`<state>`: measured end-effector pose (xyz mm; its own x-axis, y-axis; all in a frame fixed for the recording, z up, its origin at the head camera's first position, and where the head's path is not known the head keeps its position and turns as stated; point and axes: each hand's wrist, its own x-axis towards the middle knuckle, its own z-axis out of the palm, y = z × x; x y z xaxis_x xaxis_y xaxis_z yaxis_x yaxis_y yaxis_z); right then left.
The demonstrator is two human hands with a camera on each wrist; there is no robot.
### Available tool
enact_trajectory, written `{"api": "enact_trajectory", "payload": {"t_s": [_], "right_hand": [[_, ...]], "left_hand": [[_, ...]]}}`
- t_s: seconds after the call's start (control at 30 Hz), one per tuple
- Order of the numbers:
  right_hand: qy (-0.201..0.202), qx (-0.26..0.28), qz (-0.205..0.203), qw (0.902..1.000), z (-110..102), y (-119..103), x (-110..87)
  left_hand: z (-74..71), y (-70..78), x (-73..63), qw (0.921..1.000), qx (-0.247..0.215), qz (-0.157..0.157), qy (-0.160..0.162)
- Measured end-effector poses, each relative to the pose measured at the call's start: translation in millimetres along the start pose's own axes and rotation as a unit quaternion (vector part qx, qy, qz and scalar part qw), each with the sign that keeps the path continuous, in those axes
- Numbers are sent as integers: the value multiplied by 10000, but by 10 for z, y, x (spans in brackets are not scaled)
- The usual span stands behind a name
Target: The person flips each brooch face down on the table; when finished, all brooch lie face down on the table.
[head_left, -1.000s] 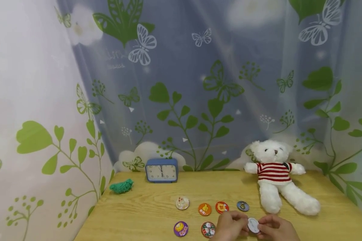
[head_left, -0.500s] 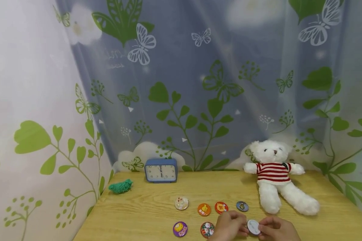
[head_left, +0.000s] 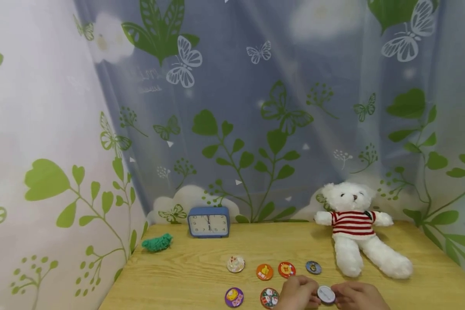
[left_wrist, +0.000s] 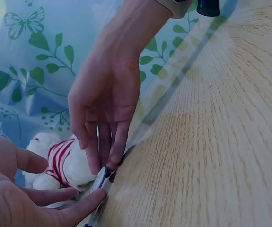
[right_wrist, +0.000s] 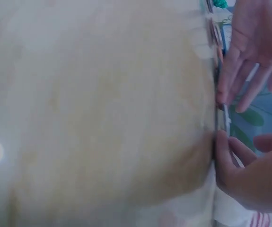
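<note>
A round pin badge, its white back facing up, sits between my two hands low in the head view. My left hand is at its left side with fingertips by the rim. On the other side, my right hand has its fingertips at the opposite rim. In the left wrist view the badge appears edge-on at the table surface, touched by fairly straight fingers of both hands. The thumb of my left hand stands away from it. Beside my left hand lies a badge with a red rim.
More badges lie on the wooden table: purple, pale, orange, red and blue. Behind are a white teddy bear, a blue alarm clock and a green bundle.
The head view has tilted slightly upward. My right thumb, earlier overlapping the badge, has come off its face. The badge stays in about the same spot between the hands.
</note>
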<state>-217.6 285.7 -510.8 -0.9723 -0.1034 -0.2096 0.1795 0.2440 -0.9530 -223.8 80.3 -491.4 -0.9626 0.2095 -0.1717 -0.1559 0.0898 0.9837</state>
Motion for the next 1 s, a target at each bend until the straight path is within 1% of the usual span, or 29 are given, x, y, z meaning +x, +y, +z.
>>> {"api": "enact_trajectory", "payload": {"t_s": [0.1, 0.17, 0.2, 0.27, 0.33, 0.37, 0.43, 0.5, 0.6, 0.77, 0.87, 0.97, 1.0], "right_hand": [[-779, -97, -258, 9966, -135, 46, 40], [-1401, -49, -525, 9887, -274, 203, 151], [-1673, 75, -607, 9840, -345, 311, 226], [-2031, 521, -526, 9764, -478, 543, 389], [-2283, 850, -452, 9688, -596, 748, 544], [-2293, 1010, -332, 9675, -633, 822, 603], [-2247, 1189, -188, 9670, -674, 897, 682], [-2324, 1165, -237, 9653, -695, 922, 728], [-2434, 1139, -295, 9628, -692, 913, 726], [-2293, 989, -159, 9682, -681, 907, 707], [-2311, 985, -42, 9679, -701, 917, 701], [-2427, 896, -140, 9659, -742, 928, 703], [-2408, 887, -174, 9664, -747, 922, 694]], "left_hand": [[13, 0, 0, 9999, 127, -75, -9], [18, 7, -3, 9997, 200, -158, -24], [16, 13, -5, 9995, 223, -204, -28], [7, 28, -9, 9993, 297, -215, -48], [-3, 42, -9, 9992, 298, -245, -48], [-10, 48, -8, 9992, 307, -259, -51], [-22, 59, -7, 9992, 327, -230, -68], [-32, 68, -5, 9993, 321, -201, -73], [-34, 65, -10, 9992, 349, -168, -94], [-25, 55, -16, 9989, 455, -122, -80], [-19, 49, -9, 9986, 487, -161, -85], [-18, 41, 10, 9982, 539, -243, -106], [-18, 41, 14, 9980, 554, -277, -112]]}}
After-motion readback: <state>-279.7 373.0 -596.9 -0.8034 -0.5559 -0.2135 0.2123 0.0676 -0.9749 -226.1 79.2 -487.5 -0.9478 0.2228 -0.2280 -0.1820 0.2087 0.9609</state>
